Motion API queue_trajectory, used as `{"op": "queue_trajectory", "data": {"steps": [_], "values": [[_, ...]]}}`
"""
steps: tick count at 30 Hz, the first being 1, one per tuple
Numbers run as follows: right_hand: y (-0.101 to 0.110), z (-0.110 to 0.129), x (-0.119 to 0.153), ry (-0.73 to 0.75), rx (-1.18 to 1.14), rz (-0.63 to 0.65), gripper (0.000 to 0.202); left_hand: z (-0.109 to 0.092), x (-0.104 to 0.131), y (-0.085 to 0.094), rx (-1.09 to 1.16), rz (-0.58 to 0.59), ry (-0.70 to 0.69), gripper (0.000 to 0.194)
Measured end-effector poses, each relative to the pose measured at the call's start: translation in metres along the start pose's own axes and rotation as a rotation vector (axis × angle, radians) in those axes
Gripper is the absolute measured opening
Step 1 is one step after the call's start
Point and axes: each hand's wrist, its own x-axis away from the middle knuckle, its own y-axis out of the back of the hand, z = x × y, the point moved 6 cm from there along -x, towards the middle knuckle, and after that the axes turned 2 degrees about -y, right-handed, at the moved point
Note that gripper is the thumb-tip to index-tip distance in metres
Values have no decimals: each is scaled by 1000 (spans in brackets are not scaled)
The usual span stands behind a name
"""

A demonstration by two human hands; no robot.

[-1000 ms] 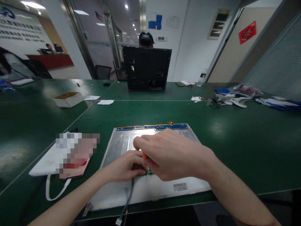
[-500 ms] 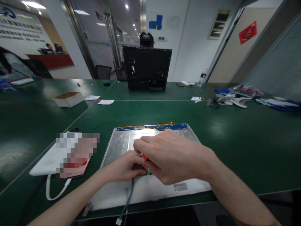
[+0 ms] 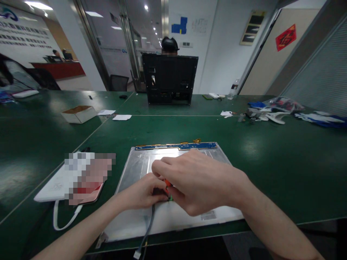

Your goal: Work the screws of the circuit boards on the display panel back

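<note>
A flat LCD panel (image 3: 141, 164) lies back side up in front of me, with a blue circuit strip (image 3: 187, 146) along its far edge. My right hand (image 3: 203, 180) is closed round an orange-handled screwdriver (image 3: 168, 183), mostly hidden by the fingers. Close beside it, my left hand (image 3: 148, 191) has thumb and fingers drawn together near the tool's lower end; what they pinch is hidden. A small green part (image 3: 171, 198) shows by the left fingertips. From under the left hand, a dark cable (image 3: 150, 224) runs over the panel's near edge to a white connector (image 3: 137, 254).
A white device (image 3: 51, 187) and a pink phone (image 3: 94, 191) lie to the left, with a white strap. Farther back are an open box (image 3: 80, 115) and paper (image 3: 121, 117). Opposite, a person (image 3: 169, 45) is behind a black monitor housing (image 3: 170, 77). Assorted items (image 3: 267, 113) lie back right.
My right hand has shifted and turned very slightly, with the orange handle tilting a little. The left hand and the panel stay in place. The person opposite has lowered their head slightly.
</note>
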Motion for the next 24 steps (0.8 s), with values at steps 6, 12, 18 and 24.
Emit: {"op": "queue_trajectory", "data": {"steps": [6,12,18,24], "values": [[0,-2,-2,-62,60,-19,13,-1,0,1,-36,-6,-8,12],[-3,-5,-1,-61,81,-42,8,-1,0,2,-59,-23,-19,10],[-1,-1,1,3,21,-17,15,-3,0,0,1,8,-18,13],[-2,-1,0,-34,40,-11,14,-4,-1,1,-10,-8,-37,15]]}}
